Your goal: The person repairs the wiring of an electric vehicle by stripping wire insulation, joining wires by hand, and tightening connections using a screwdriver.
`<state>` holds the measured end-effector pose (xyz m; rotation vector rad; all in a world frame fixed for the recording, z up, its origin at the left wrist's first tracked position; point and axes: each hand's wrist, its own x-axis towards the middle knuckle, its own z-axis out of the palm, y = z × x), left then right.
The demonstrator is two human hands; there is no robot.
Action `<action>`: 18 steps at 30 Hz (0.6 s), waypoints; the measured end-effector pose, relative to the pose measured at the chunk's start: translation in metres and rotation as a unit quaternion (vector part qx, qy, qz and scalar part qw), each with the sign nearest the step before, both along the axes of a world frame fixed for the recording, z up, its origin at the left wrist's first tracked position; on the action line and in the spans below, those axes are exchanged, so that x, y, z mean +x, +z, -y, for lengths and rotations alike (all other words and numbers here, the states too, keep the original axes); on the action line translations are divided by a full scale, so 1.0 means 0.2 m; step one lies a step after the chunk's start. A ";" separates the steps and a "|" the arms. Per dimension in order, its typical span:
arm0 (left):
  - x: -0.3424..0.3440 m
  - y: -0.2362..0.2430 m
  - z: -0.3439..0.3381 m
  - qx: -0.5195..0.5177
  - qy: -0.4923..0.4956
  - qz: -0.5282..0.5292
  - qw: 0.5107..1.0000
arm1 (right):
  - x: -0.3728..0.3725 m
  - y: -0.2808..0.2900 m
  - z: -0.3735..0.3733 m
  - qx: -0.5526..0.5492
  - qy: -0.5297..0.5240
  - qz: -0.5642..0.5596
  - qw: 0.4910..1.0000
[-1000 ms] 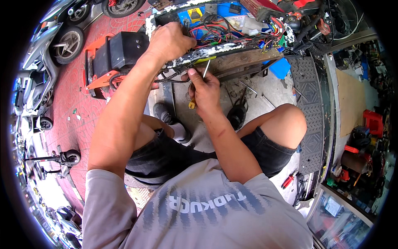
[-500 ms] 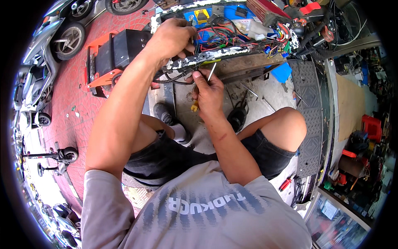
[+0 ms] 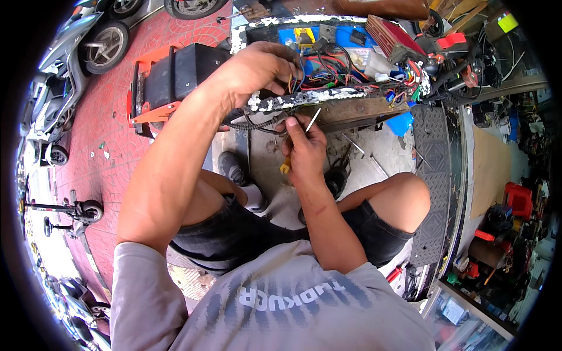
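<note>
My left hand (image 3: 260,69) reaches over the near rim of an open scooter deck (image 3: 316,96), whose edge is crusted with white. Its fingers curl down beside the wires (image 3: 336,64) inside; the fingertips are partly hidden, and what they hold cannot be made out. Just below the rim, my right hand (image 3: 307,153) is closed round a screwdriver (image 3: 314,119). The bare shaft points up and right from the fist, and the yellow handle end shows under the palm. A black ribbed cable (image 3: 253,125) runs by the right thumb, perhaps touching it.
A red finned box (image 3: 393,38) sits at the deck's right end, near loose connectors. On the left stands an orange-framed part with a black cover (image 3: 186,71). Rods (image 3: 379,166) lie on the floor by my foot. Motorcycles (image 3: 105,47) line the far left.
The view has shifted, so the deck appears lower and farther right. My left hand remains at the wires with its fingers slightly rearranged. My right hand still grips the screwdriver.
</note>
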<state>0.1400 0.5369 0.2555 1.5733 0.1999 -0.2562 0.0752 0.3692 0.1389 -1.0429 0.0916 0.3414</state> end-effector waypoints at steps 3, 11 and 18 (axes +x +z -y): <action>0.04 -0.04 -0.04 0.128 -0.067 0.024 0.989 | 0.00 0.01 0.01 -0.008 0.006 -0.001 1.000; 0.11 -0.06 0.04 0.527 -0.037 0.111 0.842 | 0.00 0.01 0.02 -0.018 0.015 0.014 1.000; 0.11 -0.05 0.02 0.500 -0.072 0.159 0.848 | 0.01 0.00 0.03 -0.022 0.026 0.025 0.999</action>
